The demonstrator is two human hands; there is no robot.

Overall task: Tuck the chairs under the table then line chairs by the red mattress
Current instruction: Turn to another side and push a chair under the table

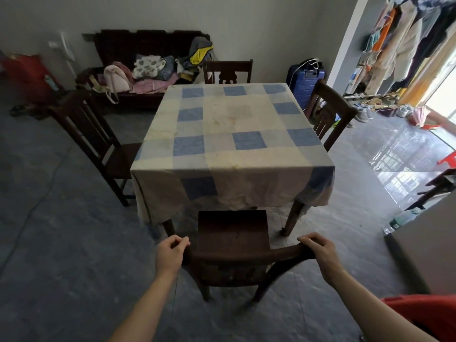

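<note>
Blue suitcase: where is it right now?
Head view, upper right: the blue suitcase stands by the far wall, past the far right corner of the table, just behind the right-side chair.

In front of you a table [293, 218] stands on the grey floor [74, 243], covered by a blue-and-cream checked cloth [234, 119] that hangs over its edges. Four dark chairs stand on that floor. The near chair [232, 233] reaches the cloth's hem, the left chair [98, 144] sits angled, and the far chair [228, 70] and right chair [328, 114] are close in. By the back wall you have a bench [128, 97] heaped with clothes [153, 67], and a blue suitcase [306, 82] on the floor.
</note>
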